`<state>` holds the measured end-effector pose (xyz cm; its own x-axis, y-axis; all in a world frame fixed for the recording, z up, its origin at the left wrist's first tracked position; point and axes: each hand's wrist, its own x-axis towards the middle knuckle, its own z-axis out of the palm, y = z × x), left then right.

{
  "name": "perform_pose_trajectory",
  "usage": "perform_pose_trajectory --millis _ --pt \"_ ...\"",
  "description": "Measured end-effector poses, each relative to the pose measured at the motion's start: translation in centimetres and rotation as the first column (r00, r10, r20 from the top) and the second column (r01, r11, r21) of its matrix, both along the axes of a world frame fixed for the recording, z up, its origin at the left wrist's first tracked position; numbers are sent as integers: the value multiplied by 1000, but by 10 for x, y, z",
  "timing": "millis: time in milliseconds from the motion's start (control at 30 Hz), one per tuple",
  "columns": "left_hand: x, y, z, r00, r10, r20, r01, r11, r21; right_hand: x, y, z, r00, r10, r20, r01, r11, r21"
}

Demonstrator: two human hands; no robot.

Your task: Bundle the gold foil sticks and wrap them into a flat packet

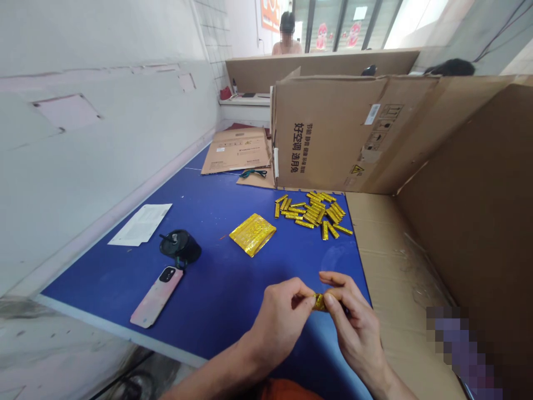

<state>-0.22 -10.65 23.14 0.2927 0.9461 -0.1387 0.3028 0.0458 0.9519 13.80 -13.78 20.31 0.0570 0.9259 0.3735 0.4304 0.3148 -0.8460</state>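
Observation:
Near the front edge of the blue table point(216, 289), my left hand point(285, 314) pinches one end of a small gold foil piece point(319, 303). The other end of it is between the thumb and forefinger of my right hand point(358, 322), whose other fingers are partly bent. Ahead of my hands lies a stack of flat gold foil sheets point(252, 234). Several narrow rolled or folded gold pieces point(314, 214) are in a loose pile at the back right of the table.
A dark cup point(181, 247), a pink phone point(157, 297) and a white paper point(140, 225) are on the left. Cardboard panels point(328, 133) stand behind the pile and at the right. Dark-rimmed glasses point(254, 173) lie on cardboard. A person point(287, 36) is at the back.

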Motion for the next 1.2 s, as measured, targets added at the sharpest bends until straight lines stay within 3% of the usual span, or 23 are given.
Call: perform_pose_trajectory --millis 200,433,700,800,933,1100,1200 --pt "-2 -1 1 997 2 -72 3 997 72 -1 2 6 1000 1 -3 -2 999 -38" --pt "-6 4 -3 999 -34 -8 35 998 59 0 2 7 993 109 35 -108 994 -29" --pt "-8 3 2 980 -192 -56 199 960 197 0 1 7 988 143 -57 -150 979 -141" --pt "-9 5 2 984 -159 -75 173 954 244 -1 1 2 986 103 -130 -125 976 -176" --pt "-14 6 -2 998 -61 -24 65 919 388 5 2 -9 945 -80 -318 4 972 -235" --pt "-18 4 -8 997 -46 59 10 867 499 17 5 -8 813 -1 -582 -244 908 -341" --pt "-17 2 -11 983 -79 164 10 922 386 17 4 -4 812 -2 -584 -232 916 -326"
